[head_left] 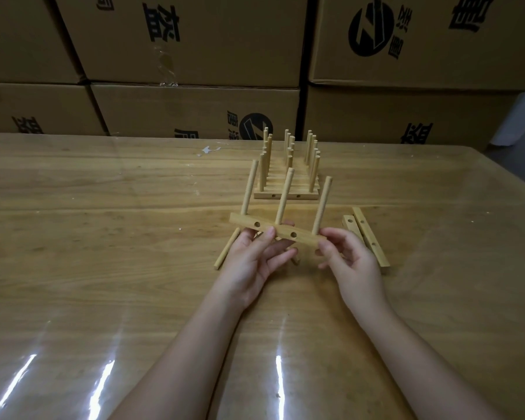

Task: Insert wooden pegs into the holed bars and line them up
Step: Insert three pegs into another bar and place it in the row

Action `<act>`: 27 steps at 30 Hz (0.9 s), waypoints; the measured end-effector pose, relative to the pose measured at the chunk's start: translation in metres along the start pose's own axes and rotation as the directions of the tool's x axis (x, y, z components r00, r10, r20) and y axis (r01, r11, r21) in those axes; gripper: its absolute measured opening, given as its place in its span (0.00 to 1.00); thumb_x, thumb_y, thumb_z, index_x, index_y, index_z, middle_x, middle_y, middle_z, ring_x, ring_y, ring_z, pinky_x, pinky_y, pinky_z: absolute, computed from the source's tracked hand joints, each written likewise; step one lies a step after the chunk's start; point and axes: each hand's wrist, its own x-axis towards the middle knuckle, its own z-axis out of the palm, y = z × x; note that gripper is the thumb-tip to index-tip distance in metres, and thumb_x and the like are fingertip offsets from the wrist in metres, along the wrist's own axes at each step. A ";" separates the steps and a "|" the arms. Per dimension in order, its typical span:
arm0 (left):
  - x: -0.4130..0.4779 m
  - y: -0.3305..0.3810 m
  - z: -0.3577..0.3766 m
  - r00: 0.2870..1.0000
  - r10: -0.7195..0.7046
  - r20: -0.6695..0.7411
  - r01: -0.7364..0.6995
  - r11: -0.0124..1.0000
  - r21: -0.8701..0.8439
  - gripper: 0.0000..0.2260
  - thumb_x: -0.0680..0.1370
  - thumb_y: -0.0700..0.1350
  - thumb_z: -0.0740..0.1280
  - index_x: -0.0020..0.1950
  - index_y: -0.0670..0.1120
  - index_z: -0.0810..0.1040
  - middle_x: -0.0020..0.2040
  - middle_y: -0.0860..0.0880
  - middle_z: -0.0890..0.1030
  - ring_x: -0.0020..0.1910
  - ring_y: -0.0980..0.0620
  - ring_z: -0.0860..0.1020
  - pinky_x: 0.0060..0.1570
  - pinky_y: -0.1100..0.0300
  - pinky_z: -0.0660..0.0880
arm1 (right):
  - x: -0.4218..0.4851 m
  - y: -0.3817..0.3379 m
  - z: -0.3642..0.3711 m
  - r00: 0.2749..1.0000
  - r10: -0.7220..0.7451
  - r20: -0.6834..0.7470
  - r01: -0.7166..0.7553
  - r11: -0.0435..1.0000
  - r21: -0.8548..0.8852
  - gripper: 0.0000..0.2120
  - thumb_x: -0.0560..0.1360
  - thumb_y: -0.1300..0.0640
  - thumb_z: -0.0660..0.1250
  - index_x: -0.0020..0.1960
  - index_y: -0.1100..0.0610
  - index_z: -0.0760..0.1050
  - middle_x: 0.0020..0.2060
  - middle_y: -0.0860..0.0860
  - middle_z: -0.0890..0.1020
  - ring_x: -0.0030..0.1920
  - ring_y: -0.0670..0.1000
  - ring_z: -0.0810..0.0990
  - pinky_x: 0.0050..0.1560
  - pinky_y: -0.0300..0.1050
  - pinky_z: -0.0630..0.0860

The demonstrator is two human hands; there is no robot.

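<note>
Left hand (255, 259) thumb and curled fingers pinch the middle of the holed bar (306, 238), and right hand (346, 256) fingertips pinch its 3 o'clock end, holding it tilted above the table (103, 207) with 3 pegs (284, 195) seated. Insertion on this bar appears complete; the next move calls for setting it level against the finished row (311, 156) at 12 o'clock. Cartons (194, 40) behind carry a round black logo and bold Chinese characters, cropped and turned, not reliably readable.

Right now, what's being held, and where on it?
The pegged bar: left hand pinches its middle, right hand grips its right end.
</note>
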 end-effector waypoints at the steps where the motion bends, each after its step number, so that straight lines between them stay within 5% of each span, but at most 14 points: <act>1: 0.000 0.000 0.000 1.000 -0.002 0.001 0.002 1.000 0.009 0.09 0.75 0.43 0.65 0.53 0.41 0.74 0.56 0.40 0.82 0.54 0.41 0.82 0.46 0.54 0.81 | 0.000 0.000 -0.001 1.000 0.007 -0.025 -0.006 1.000 0.021 0.10 0.75 0.60 0.66 0.49 0.44 0.76 0.44 0.45 0.81 0.44 0.43 0.81 0.38 0.35 0.77; 10: 0.001 0.004 -0.002 0.995 0.063 -0.071 -0.066 0.997 -0.033 0.14 0.75 0.44 0.65 0.57 0.38 0.76 0.53 0.39 0.83 0.52 0.41 0.82 0.42 0.59 0.81 | 0.012 0.003 -0.016 0.958 0.066 -0.279 -0.039 0.994 0.102 0.08 0.77 0.58 0.63 0.49 0.46 0.78 0.41 0.41 0.81 0.40 0.40 0.79 0.34 0.34 0.76; 22: 0.002 0.002 -0.008 0.984 0.110 -0.139 -0.102 0.993 0.061 0.17 0.70 0.42 0.70 0.58 0.40 0.79 0.52 0.40 0.83 0.50 0.45 0.83 0.42 0.59 0.80 | 0.012 0.008 -0.019 0.960 0.011 -0.280 -0.015 1.000 -0.014 0.10 0.79 0.58 0.60 0.50 0.44 0.75 0.40 0.43 0.79 0.39 0.40 0.77 0.34 0.33 0.75; 27: -0.001 0.002 -0.011 0.958 0.231 -0.172 -0.172 0.938 0.301 0.17 0.69 0.43 0.72 0.58 0.45 0.80 0.48 0.44 0.83 0.46 0.50 0.83 0.40 0.61 0.80 | 0.010 0.011 -0.018 0.969 -0.005 -0.249 -0.025 0.993 -0.119 0.09 0.79 0.57 0.59 0.52 0.45 0.74 0.40 0.38 0.79 0.35 0.41 0.75 0.37 0.47 0.76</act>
